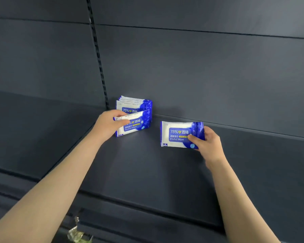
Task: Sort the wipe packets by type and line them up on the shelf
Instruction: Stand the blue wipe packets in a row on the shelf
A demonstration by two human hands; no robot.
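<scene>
At the back of the shelf [147, 163], the wipe row [135, 103] stands.
My left hand [109, 125] pinches the front packet [134, 125] against it; my right hand [209, 142] grips a second packet [177, 135] nearby. I'd square the front one first, then slide the next flush.

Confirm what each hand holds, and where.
Left hand pinches the front packet of the row at its upper left corner. Right hand grips a separate packet by its right end.
</scene>
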